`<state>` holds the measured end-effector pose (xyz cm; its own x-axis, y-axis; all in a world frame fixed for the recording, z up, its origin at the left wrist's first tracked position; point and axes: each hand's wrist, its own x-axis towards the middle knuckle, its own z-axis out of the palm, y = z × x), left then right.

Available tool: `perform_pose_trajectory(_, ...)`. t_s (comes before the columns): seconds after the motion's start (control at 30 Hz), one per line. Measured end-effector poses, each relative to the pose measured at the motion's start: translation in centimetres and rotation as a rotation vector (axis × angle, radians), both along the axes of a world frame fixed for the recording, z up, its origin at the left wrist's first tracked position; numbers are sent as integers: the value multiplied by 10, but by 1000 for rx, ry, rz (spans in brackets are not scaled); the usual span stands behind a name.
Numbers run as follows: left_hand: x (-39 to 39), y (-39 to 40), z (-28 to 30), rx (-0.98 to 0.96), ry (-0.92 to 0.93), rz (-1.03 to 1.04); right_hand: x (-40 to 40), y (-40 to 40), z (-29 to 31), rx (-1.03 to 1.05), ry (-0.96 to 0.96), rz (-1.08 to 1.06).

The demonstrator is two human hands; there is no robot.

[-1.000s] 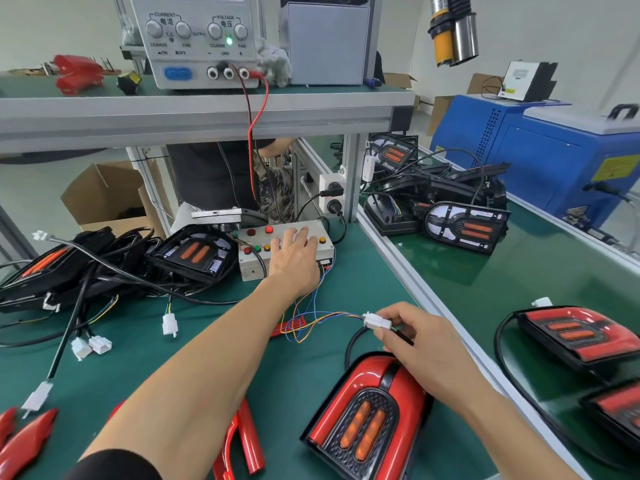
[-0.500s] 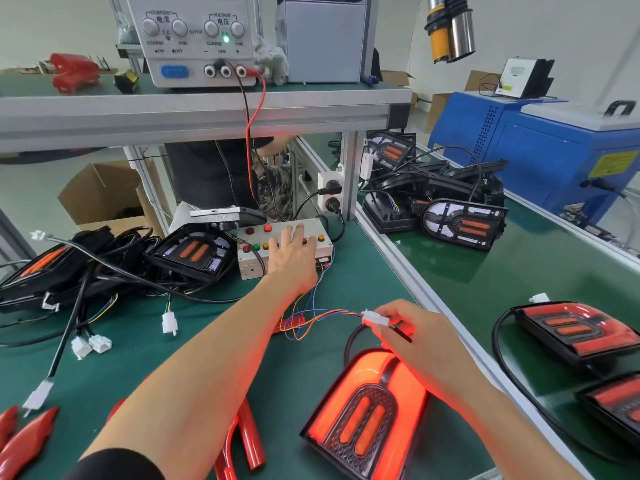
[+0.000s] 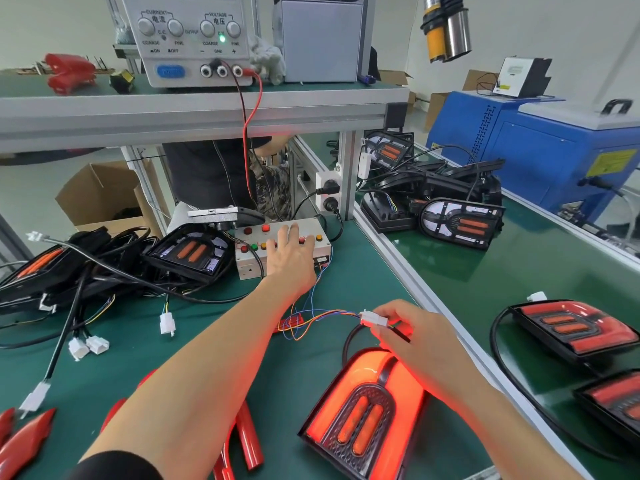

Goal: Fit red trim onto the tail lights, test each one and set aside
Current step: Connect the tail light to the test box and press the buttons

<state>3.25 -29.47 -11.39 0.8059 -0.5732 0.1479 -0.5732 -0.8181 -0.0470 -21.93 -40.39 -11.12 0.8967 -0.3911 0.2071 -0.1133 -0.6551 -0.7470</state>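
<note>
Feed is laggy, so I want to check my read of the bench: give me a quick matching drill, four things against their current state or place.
Things:
1. tail light nearest the person
2. white connector
3. button box
4. power supply

States or places:
A. on the upper shelf, green lamp lit
B. glowing red on the mat
C. pinched in the right hand
D. under the left hand, fingers on its buttons

Pairs: 1-B, 2-C, 3-D, 4-A
</note>
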Motion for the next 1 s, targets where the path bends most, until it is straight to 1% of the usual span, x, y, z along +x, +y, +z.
perform_pose_trajectory(0.4, 0, -1, 3, 56, 2, 6, 1, 1, 0, -5, -20, 5)
perform_pose_trajectory(0.5, -3, 2, 5, 35, 20, -6, 0, 1, 1, -18, -9, 10)
perform_pose_trajectory(0.57, -9, 8, 7, -36, -26, -44, -1, 1, 2, -48, 2, 23)
perform_pose_trajectory(0.6, -13, 12, 9, -101, -73, -80, -1, 1, 3, -62, 3, 28)
perform_pose_trajectory(0.67, -21, 20, 14, -312, -146, -191, 0, 2, 4, -84, 4, 29)
perform_pose_trajectory(0.7, -27, 24, 19, -442, -106, -249, 0, 2, 5, -93, 6, 24)
perform_pose_trajectory(0.73, -35, 28, 26, -563, 10, -298, 0, 3, 5, -103, 10, 20)
perform_pose_trajectory(0.77, -45, 33, 33, -643, 172, -329, 1, 4, 5, -113, 14, 17)
perform_pose_trajectory(0.8, -55, 37, 39, -657, 329, -348, 1, 5, 6, -124, 15, 16)
perform_pose_trajectory(0.83, -65, 43, 45, -615, 438, -383, 1, 7, 7, -134, 14, 18)
perform_pose_trajectory(0.9, -85, 53, 49, -482, 572, -484, 2, 10, 10, -142, 15, 26)
perform_pose_trajectory(0.97, -100, 65, 49, -403, 646, -585, 2, 13, 13, -154, 19, 36)
perform_pose_trajectory(1.0, -104, 69, 49, -387, 643, -624, 2, 14, 14, -162, 24, 39)
